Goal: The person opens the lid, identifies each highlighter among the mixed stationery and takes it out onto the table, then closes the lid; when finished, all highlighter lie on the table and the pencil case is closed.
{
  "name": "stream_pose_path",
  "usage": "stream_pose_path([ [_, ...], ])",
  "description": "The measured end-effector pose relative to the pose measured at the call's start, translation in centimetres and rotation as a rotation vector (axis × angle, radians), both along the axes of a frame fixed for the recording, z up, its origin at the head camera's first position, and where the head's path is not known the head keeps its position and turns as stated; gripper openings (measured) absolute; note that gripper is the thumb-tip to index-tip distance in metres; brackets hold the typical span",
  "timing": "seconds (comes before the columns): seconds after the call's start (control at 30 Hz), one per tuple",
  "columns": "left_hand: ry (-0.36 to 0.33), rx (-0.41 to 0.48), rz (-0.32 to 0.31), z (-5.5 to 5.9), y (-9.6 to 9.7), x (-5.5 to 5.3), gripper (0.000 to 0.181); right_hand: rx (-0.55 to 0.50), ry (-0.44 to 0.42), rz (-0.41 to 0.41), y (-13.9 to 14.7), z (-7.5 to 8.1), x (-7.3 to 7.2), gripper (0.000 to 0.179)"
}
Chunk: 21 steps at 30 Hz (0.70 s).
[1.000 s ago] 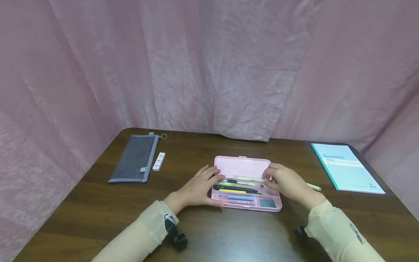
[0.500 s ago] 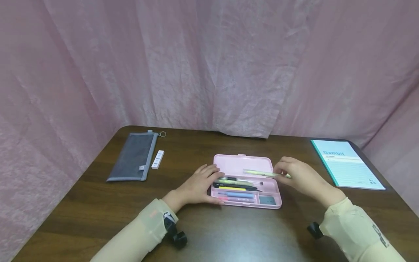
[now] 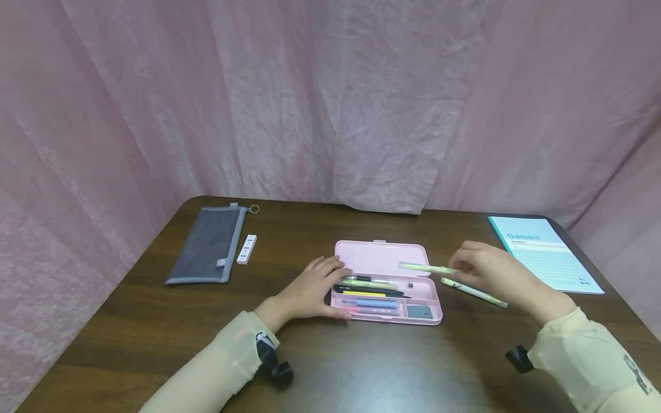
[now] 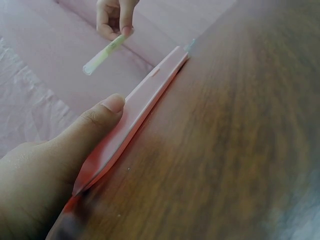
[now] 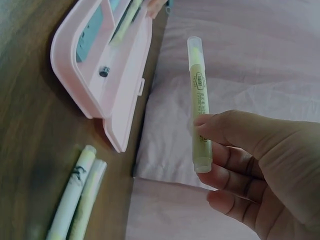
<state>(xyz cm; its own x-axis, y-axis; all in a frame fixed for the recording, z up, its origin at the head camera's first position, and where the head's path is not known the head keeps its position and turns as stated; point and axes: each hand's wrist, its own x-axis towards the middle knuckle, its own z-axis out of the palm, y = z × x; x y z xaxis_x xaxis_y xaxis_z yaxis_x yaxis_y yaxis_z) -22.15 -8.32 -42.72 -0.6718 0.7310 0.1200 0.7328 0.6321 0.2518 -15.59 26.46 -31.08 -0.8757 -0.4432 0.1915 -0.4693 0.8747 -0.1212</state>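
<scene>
An open pink pencil case [image 3: 382, 257] lies mid-table, holding several pens, a yellow highlighter [image 3: 361, 283] and a blue-grey block [image 3: 419, 311]. My left hand [image 3: 312, 289] rests across its left end, fingers extended over the edge; in the left wrist view the thumb [image 4: 97, 120] lies against the front wall. My right hand [image 3: 488, 268] pinches a pale yellow highlighter [image 5: 201, 107] between thumb and fingers, capped end pointing left over the lid. Below that hand, two more pale highlighters [image 5: 75, 200] lie side by side on the table, right of the case.
A grey mesh zip pouch [image 3: 206, 246] with a ring lies at the back left, a small white block [image 3: 247, 249] beside it. A notebook [image 3: 547, 258] sits at the back right, partly behind the right hand. A pink curtain [image 3: 330, 103] hangs behind the wooden table [image 3: 361, 367].
My right hand has lifted the highlighter out of the case and carried it to the right. The highlighters on the table have come into fuller view. The left hand stays on the case.
</scene>
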Motion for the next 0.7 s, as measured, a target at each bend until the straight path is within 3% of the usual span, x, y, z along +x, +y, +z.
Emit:
stream_pose_path([
  [0.37, 0.002, 0.011, -0.004, 0.2, 0.0, 0.1, 0.09, 0.034, -0.025, -0.044, 1.7, 0.8, 0.4, 0.004],
  [0.7, 0.001, 0.028, -0.013, 0.0, 0.0, 0.1, 0.089, 0.04, 0.039, -0.053, 4.2, -0.4, 0.7, 0.006],
])
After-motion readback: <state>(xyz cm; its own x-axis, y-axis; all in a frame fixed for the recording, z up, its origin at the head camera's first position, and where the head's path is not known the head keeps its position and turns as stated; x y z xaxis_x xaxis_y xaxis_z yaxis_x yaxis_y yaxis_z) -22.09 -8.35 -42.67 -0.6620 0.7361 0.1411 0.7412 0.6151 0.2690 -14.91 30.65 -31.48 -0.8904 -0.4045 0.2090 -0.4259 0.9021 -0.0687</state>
